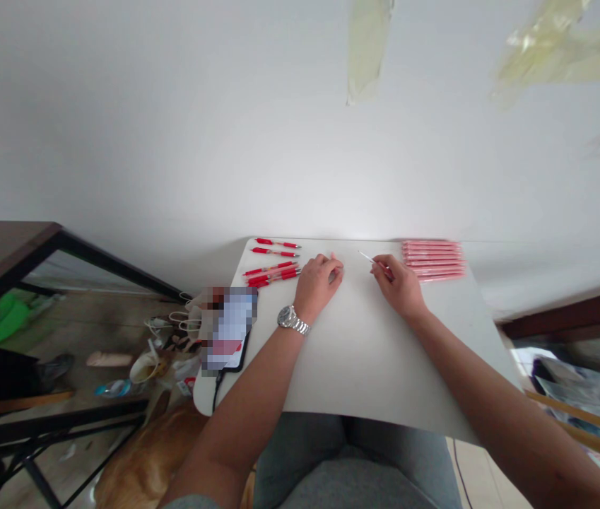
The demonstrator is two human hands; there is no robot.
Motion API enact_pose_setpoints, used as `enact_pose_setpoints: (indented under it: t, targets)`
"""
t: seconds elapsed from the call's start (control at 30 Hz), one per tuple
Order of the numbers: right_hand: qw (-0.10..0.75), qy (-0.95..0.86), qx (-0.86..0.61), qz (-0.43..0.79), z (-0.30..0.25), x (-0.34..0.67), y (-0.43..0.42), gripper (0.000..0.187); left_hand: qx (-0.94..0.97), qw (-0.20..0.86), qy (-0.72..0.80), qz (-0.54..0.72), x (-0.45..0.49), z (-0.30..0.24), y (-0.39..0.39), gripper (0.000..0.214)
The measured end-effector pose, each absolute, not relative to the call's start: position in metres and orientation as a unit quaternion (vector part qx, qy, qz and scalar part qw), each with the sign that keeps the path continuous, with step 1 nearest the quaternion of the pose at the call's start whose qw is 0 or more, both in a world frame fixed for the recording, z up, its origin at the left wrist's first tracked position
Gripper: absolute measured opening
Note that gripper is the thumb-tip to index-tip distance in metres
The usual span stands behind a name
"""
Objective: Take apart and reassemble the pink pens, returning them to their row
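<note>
My left hand (pixel 316 281), with a silver watch on its wrist, rests on the white table (pixel 353 353) with its fingers curled around a small pale pen part that I can barely see. My right hand (pixel 398 283) pinches a thin pen refill (pixel 367 258) whose tip points up and left. Several red pens (pixel 273 272) lie just left of my left hand. A row of pink pen barrels (pixel 433 259) lies just right of my right hand.
A phone (pixel 230 329) with a cable lies at the table's left edge. A dark glass-fronted cabinet (pixel 24 283) stands to the left, with clutter and a bowl on the floor. A white wall is directly behind the table. My lap is under the front edge.
</note>
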State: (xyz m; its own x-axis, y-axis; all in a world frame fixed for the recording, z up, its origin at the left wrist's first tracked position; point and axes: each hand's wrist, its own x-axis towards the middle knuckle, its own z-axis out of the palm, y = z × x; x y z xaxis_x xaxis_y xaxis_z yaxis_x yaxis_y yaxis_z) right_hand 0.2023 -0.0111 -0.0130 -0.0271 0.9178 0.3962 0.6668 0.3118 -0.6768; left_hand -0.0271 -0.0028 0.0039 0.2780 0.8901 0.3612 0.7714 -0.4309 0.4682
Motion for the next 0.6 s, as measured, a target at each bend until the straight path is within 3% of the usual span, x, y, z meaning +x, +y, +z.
enact_pose_setpoints:
  t: [0.6]
  targets:
    - [0.405, -0.72, -0.545, 0.144, -0.0094, 0.2013, -0.012, 0.026, 0.756, 0.123, 0.538, 0.353, -0.0288, 0.0028, -0.0023, 0.019]
